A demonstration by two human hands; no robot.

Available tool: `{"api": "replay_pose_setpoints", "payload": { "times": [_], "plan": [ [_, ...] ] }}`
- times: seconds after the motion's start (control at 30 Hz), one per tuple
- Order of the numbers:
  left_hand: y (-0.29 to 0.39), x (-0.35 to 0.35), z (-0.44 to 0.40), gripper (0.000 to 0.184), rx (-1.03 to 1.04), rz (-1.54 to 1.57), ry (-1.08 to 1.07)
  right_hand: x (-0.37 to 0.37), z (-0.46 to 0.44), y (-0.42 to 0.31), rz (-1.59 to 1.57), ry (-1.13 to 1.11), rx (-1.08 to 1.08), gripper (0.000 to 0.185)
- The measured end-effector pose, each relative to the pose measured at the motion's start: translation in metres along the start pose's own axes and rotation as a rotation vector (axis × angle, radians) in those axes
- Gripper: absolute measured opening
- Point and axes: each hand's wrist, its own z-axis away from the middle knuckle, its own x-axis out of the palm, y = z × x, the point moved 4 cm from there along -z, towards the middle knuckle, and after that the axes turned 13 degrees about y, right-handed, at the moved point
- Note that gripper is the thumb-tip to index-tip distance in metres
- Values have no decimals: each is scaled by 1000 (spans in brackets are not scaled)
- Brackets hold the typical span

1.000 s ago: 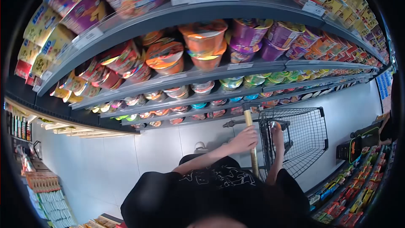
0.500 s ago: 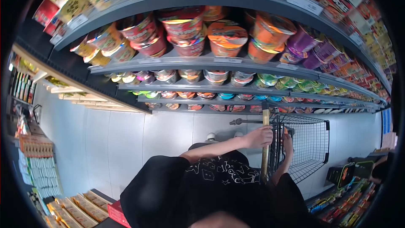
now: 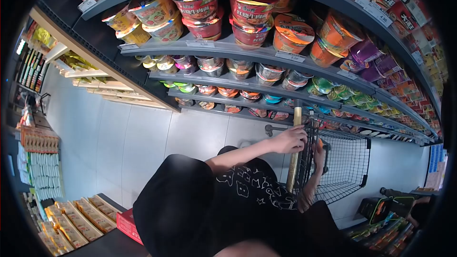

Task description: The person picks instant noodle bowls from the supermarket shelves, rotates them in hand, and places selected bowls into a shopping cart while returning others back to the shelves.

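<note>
A black wire shopping cart [image 3: 350,162] stands at my right side, with a gold-coloured handle bar [image 3: 293,162]. My left hand [image 3: 290,140] reaches across my body and is closed over the upper part of that bar. Inside the cart's near end, beside the dark wire panel, is my right hand [image 3: 318,156]. Its fingers look bent together near a small orange patch and a dark part. What they grip is hard to make out. The mesh basket extends to the right of both hands.
Shelves ahead hold stacked instant noodle cups [image 3: 250,16] above a grey shelf edge [image 3: 223,50]. A wooden display rack [image 3: 90,74] juts out on the left. Packaged goods [image 3: 78,221] and a red box [image 3: 127,226] lie behind. A person's arm [image 3: 421,209] shows at right.
My view has turned, so the noodle shelves appear shifted right and lower. My left hand stays on the handle bar and my right hand stays at the cart's near end.
</note>
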Motion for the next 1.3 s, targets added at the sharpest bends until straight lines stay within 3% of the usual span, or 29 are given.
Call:
{"api": "replay_pose_setpoints", "payload": {
  "times": [0.03,0.1,0.13,0.23,0.27,0.3,0.37,0.5,0.67,0.77,0.8,0.87,0.97,1.03,1.07,1.2,1.27,1.3],
  "plan": [
    [0,-4,3,10,-6,-51,-2,3,2,2,-2,2,-5,25],
    [-1,-12,10,10,-1,-73,12,15,7,3,-304,26,254,25],
    [-1,-16,15,11,-2,-88,24,20,5,15,-181,11,121,28],
    [0,-23,30,13,-12,-110,11,32,0,61,-318,-58,85,34],
    [2,-29,35,13,-14,-117,4,38,3,67,-262,-100,98,35],
    [8,-35,40,14,-20,-96,15,42,17,44,-358,-160,269,35],
    [17,-47,53,14,-32,-77,22,55,31,27,-288,-96,46,35],
    [35,-71,80,15,-49,-61,61,75,55,17,-375,-184,213,31],
    [44,-93,114,15,-61,-98,52,101,70,44,-278,-115,164,30],
    [49,-105,132,15,-83,-126,34,114,92,25,-212,-139,250,30],
    [50,-108,139,15,-91,-124,35,123,96,21,-239,-84,136,30],
    [54,-119,151,15,-78,-136,42,134,106,13,-237,-88,194,30],
    [59,-134,170,15,-39,-139,60,144,126,-34,-163,-109,375,30],
    [58,-141,182,15,-11,-135,74,150,124,-71,251,-182,107,31],
    [57,-144,189,15,-1,-129,85,149,119,-96,483,-112,-71,33],
    [60,-169,209,14,16,-98,79,198,141,-284,254,141,-382,36],
    [61,-183,216,13,22,-76,49,241,152,-346,118,83,-340,35],
    [62,-191,220,14,20,-61,23,263,149,-357,119,29,-430,34]
  ]
}}
